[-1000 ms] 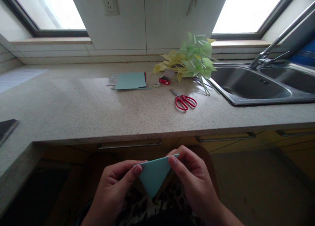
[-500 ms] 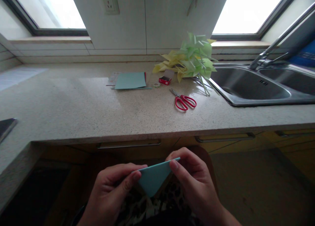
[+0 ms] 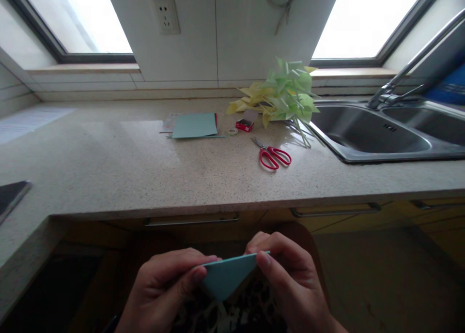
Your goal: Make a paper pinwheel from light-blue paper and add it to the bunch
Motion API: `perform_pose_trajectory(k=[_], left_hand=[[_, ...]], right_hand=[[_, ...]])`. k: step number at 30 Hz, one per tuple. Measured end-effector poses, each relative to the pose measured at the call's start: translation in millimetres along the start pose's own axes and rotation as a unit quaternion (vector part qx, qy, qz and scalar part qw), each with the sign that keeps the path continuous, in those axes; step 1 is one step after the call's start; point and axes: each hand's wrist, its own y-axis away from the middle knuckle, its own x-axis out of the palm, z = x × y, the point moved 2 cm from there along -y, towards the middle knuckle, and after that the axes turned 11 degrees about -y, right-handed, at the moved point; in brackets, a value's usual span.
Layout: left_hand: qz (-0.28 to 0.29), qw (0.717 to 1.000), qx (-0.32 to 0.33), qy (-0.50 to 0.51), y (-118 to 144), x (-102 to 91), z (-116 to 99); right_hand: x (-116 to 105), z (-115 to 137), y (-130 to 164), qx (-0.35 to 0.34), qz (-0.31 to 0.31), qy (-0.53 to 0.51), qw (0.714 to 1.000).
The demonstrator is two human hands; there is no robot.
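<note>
Fingers of the left hand and right hand pinch the top corners of a folded teal paper triangle, held point-down below the speckled stone counter, where red-handled scissors lie.

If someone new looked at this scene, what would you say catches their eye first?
Probably the folded teal paper triangle low in the middle, pinched at its top corners by the left hand and right hand below the counter edge. Next, the heap of yellow and green paper pinwheels at the back of the countertop beside the sink, with red-handled scissors just in front.
</note>
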Motion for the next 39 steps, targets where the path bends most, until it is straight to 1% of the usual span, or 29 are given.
perform_pose_trajectory(k=[5,10,13,14,18,23,27,28,31,34,36,39], left_hand=[[0.021,1.000,0.010,0.002,-1,1.4,-1],[0.026,0.999,-0.016,0.017,-1,5.3,-2],[0.045,0.999,0.018,0.012,-3,6.6,-7],[0.043,0.999,0.025,0.017,-4,6.3,-10],[0.070,0.995,0.067,0.036,-6,5.8,-19],[0.063,0.995,0.068,0.041,-5,7.0,-25],[0.058,0.995,0.056,0.054,-4,9.3,-26],[0.060,0.996,0.047,0.056,-3,10.1,-25],[0.057,0.996,-0.007,0.065,-3,12.3,-18],[0.018,0.996,-0.042,0.078,-4,14.9,-11],[-0.004,0.995,-0.040,0.089,-4,18.4,-8],[-0.013,0.993,-0.009,0.115,-4,25.5,-6]], right_hand=[[-2,0,0,-0.007,0.007,-0.006,1.000],[-5,2,1,-0.023,-0.006,0.003,1.000],[-10,3,1,-0.020,0.003,0.033,0.999],[-11,4,1,-0.022,0.007,0.045,0.999],[-20,5,2,-0.054,0.024,0.077,0.995],[-26,7,6,-0.065,0.067,0.076,0.993],[-24,9,7,-0.058,0.067,0.069,0.994],[-23,8,7,-0.054,0.059,0.063,0.995],[-22,5,7,-0.049,0.037,0.044,0.997],[-22,2,8,-0.060,0.031,0.029,0.997],[-24,2,9,-0.065,0.031,0.019,0.997],[-27,3,10,-0.082,0.032,0.012,0.996]])
